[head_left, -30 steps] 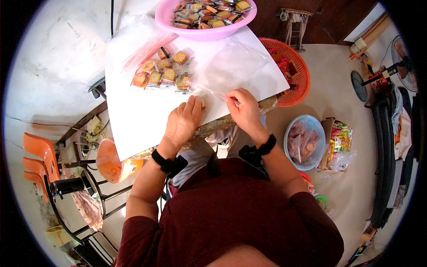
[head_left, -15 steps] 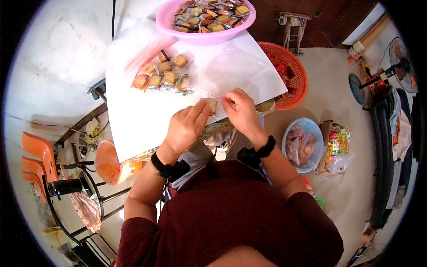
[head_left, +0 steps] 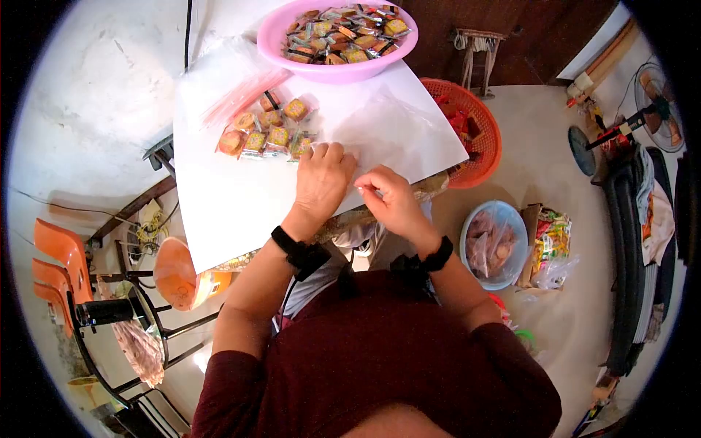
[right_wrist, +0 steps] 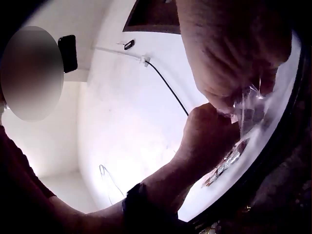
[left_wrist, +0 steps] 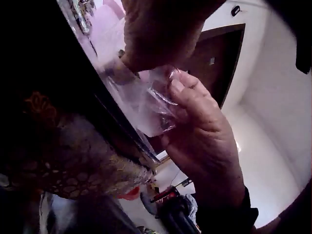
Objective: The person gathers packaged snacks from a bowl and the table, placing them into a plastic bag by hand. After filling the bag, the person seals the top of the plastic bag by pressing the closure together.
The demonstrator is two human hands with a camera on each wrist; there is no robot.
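Note:
My left hand point(head_left: 323, 181) is on the white tabletop, fingers bent downward beside the nearest of several small wrapped cakes point(head_left: 277, 136). Its fingertips are hidden, so I cannot tell whether they hold a cake. Close to its right, my right hand point(head_left: 389, 198) pinches a clear plastic bag point(left_wrist: 146, 100) between thumb and fingers, as the left wrist view shows. The film stretches between the two hands and overlaps the left fingers there. In the right wrist view, the crinkled bag point(right_wrist: 251, 109) hangs below the right fingers.
A pink basin point(head_left: 343, 69) full of wrapped cakes stands at the table's far end. Pink-edged bags point(head_left: 244, 95) lie left of it, and clear film point(head_left: 394, 120) lies to the right. Beyond the right edge are an orange basket point(head_left: 482, 128) and a blue basin point(head_left: 522, 248).
My left hand has moved forward and right, towards the cakes, and now covers the spot where a wrapped cake showed under its fingers. The right hand has shifted slightly nearer my body.

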